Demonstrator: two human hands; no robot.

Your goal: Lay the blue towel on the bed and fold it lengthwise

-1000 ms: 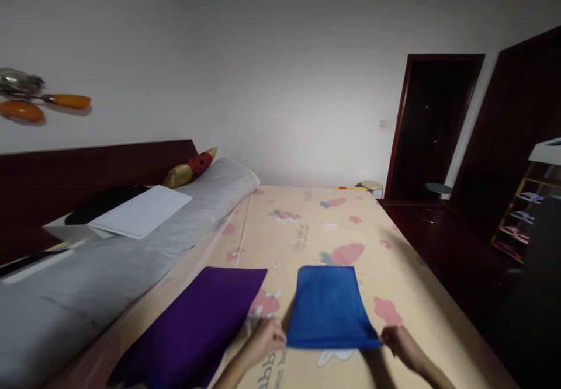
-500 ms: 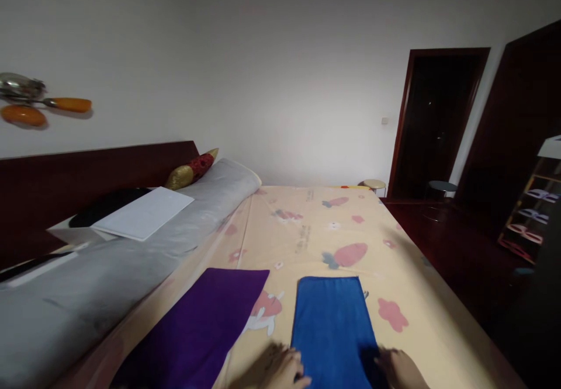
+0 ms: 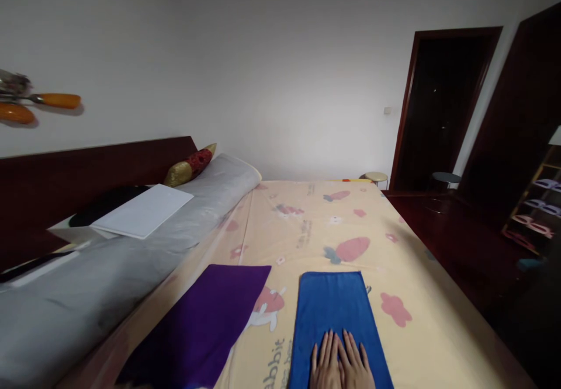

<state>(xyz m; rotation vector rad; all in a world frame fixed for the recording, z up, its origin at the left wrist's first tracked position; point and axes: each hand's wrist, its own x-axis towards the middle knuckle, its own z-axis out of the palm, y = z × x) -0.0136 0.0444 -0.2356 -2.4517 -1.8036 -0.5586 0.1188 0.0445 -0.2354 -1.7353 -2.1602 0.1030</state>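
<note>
I wore the one camera on my head, and it looked forward and down along the bed (image 3: 333, 219) toward the far white wall (image 3: 245, 56) and the dark doorway (image 3: 442, 103) at the right. The headboard (image 3: 87, 167) ran along the left. It sat close above my left hand (image 3: 324, 365) and right hand (image 3: 357, 365), cut off at the bottom edge. No second view shared the scene.
</note>
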